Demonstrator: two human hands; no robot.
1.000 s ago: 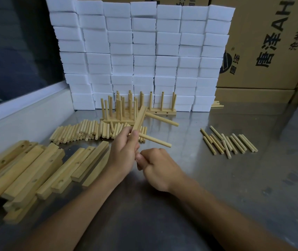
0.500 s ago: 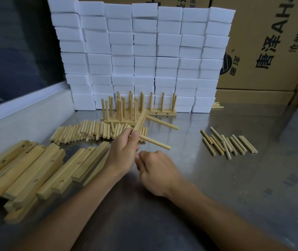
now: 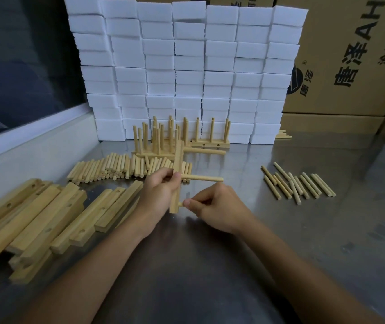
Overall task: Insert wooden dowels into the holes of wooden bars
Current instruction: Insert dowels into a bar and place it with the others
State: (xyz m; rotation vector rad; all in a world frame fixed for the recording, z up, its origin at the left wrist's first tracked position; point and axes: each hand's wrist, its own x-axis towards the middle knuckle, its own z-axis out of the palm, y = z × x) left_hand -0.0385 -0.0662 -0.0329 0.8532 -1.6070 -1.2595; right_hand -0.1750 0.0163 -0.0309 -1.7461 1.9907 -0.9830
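Observation:
My left hand (image 3: 161,195) grips a wooden bar (image 3: 178,160) held nearly upright above the steel table. Two dowels stick out of the bar to the right: an upper one (image 3: 212,152) and a middle one (image 3: 204,178). My right hand (image 3: 217,208) pinches a third dowel (image 3: 181,204), whose short visible end meets the bar's lower end; most of it is hidden inside the fist. Loose dowels lie in a long row (image 3: 116,168) behind my hands and in a smaller group (image 3: 299,183) to the right.
A pile of bare bars (image 3: 46,218) with holes lies at the left. Finished bars with upright dowels (image 3: 163,139) stand at the back, before a wall of white foam blocks (image 3: 182,66). Cardboard boxes (image 3: 350,54) fill the back right.
The bar has swung from a tilt to nearly upright and lower. My right hand has moved to the right and now holds a dowel against the bar's lower end.

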